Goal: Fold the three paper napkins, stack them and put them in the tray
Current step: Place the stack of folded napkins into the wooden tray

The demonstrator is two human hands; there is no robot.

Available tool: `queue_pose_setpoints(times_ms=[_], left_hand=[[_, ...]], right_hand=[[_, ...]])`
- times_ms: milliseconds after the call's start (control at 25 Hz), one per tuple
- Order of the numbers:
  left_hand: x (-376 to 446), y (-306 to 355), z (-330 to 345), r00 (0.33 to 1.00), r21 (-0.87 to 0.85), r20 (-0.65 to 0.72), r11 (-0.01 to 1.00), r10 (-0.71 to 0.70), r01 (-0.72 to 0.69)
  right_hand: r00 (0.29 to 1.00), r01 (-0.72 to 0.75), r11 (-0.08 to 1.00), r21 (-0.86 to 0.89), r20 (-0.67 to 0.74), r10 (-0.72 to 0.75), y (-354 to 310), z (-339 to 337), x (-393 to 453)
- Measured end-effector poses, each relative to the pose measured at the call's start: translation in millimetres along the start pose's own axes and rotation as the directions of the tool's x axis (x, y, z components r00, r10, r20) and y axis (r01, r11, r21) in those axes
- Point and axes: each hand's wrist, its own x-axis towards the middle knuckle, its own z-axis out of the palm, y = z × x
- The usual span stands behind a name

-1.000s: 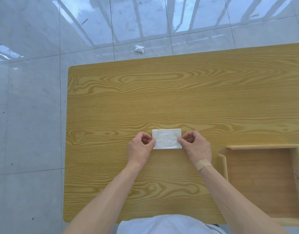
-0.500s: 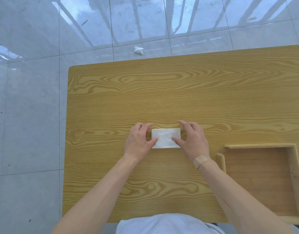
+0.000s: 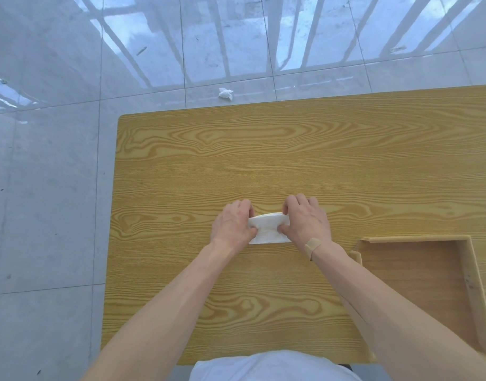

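A white folded paper napkin stack lies on the wooden table, near its middle front. My left hand grips its left end and my right hand grips its right end, fingers over the far edge and thumbs on top. The far edge is lifted and curls toward me. How many napkins are in the stack I cannot tell. The wooden tray sits at the table's right front, with nothing in it, about a hand's width right of my right wrist.
A crumpled white paper scrap lies on the tiled floor beyond the table's far edge. The table's left edge drops to grey glossy floor. My forearms reach in from the bottom of the view.
Both hands moved from the napkin's side edges onto it. They now pinch its far edge and raise it, so the flat rectangle bulges upward.
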Motion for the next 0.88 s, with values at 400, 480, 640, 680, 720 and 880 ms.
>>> queue_pose_setpoints(times_ms=[400,480,640,680,720,880], left_hand=[[-33.6,-11.6,2.7,0.996,-0.384,-0.085,0.923,0.002,-0.035],[-45.6,-14.6,3.8,0.997,-0.467,-0.079,0.884,-0.006,-0.032],[-64.2,-19.7,13.9,0.998,-0.564,-0.052,0.826,-0.026,-0.008],[-66.1,-19.9,16.7,0.999,-0.576,-0.034,0.817,-0.04,0.013],[-66.7,-20.6,18.6,0.998,-0.588,-0.01,0.808,-0.056,0.039],[-66.8,-23.4,22.1,0.997,-0.627,0.027,0.775,-0.072,0.072]], right_hand=[[0.997,-0.018,0.934,0.357,-0.059,0.042,2.8,11.5,-54.3],[0.992,0.004,0.88,0.475,-0.111,0.056,2.8,14.6,-72.0],[0.985,0.01,0.845,0.535,-0.152,0.084,3.2,25.7,-95.1],[0.986,-0.003,0.84,0.542,-0.139,0.093,3.7,28.4,-97.8],[0.987,-0.016,0.83,0.557,-0.124,0.103,4.3,30.9,-99.0],[0.977,-0.035,0.786,0.617,-0.143,0.156,7.2,36.7,-102.4]])
